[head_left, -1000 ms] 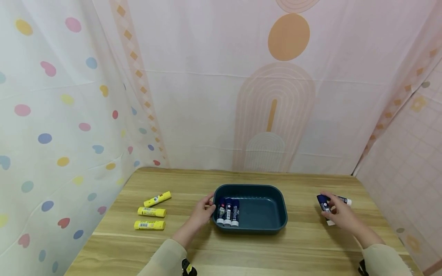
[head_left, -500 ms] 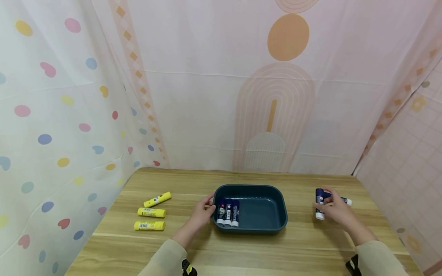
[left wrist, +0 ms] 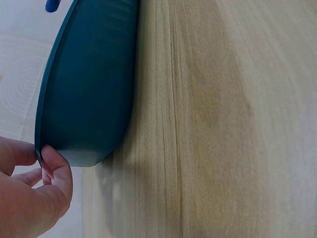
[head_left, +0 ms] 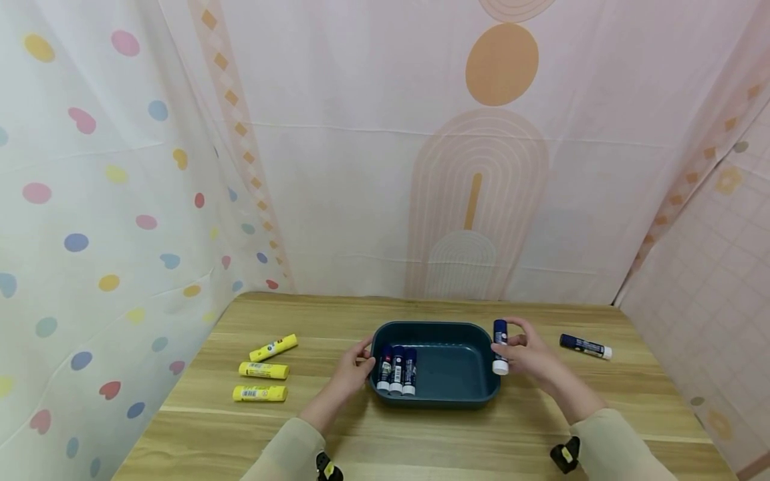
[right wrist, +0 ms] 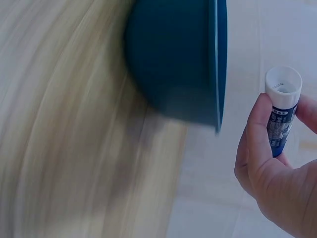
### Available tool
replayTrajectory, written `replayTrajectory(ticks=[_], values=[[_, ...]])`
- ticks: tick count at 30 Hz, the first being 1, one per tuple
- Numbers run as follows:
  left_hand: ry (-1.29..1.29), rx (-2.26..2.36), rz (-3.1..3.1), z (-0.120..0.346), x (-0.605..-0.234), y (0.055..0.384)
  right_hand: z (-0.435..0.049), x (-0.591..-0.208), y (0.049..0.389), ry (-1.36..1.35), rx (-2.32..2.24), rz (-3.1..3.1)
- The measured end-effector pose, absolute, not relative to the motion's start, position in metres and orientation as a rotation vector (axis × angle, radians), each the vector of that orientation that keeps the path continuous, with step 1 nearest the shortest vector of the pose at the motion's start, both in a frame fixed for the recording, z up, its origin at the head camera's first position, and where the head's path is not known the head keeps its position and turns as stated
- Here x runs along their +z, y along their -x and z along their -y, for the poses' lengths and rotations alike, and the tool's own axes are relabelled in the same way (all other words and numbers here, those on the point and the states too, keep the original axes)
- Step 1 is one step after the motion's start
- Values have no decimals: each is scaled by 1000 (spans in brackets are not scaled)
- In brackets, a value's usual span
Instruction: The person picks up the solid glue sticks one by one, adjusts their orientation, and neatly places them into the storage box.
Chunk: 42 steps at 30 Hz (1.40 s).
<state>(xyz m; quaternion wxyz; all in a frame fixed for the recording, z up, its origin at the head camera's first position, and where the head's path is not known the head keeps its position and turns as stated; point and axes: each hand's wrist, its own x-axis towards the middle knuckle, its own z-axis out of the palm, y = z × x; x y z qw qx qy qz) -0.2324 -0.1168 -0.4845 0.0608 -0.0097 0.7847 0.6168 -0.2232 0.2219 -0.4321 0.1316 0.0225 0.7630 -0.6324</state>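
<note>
A dark teal rectangular tray (head_left: 436,403) stands mid-table, with three blue glue sticks (head_left: 397,371) side by side at its left end, white ends toward the person. My left hand (head_left: 351,369) pinches the tray's left rim; the left wrist view shows thumb and fingers on either side of the rim (left wrist: 39,114). At the tray's right edge, my right hand (head_left: 528,351) holds a blue glue stick (head_left: 500,347) between thumb and fingers, white end down in the head view. In the right wrist view this glue stick (right wrist: 281,119) shows its hollow white end.
Another blue glue stick (head_left: 585,346) lies on the wooden table (head_left: 457,441) to the right. Several yellow glue sticks (head_left: 260,393) lie at the left. A patterned curtain (head_left: 349,200) hangs behind the table and along both sides.
My right hand has picked a blue glue stick off the right side and carried it left to the tray's right rim, turning it upright. The left hand stays on the tray.
</note>
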Motion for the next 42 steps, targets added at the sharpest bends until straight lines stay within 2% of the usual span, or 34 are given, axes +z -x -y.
replayTrajectory(ticks=[14,21,30,42], values=[[-3,1851,-2425,118,-488,233,-142,-459,233,-86,-1780,-2249],[2,1855,-2416,118,-487,234,-112,-475,239,-61,-1592,-2361],[0,1847,-2424,118,-489,234,-91,-488,250,-57,-1349,-2505],[5,1858,-2422,117,-488,234,-82,-487,249,-45,-1271,-2537]])
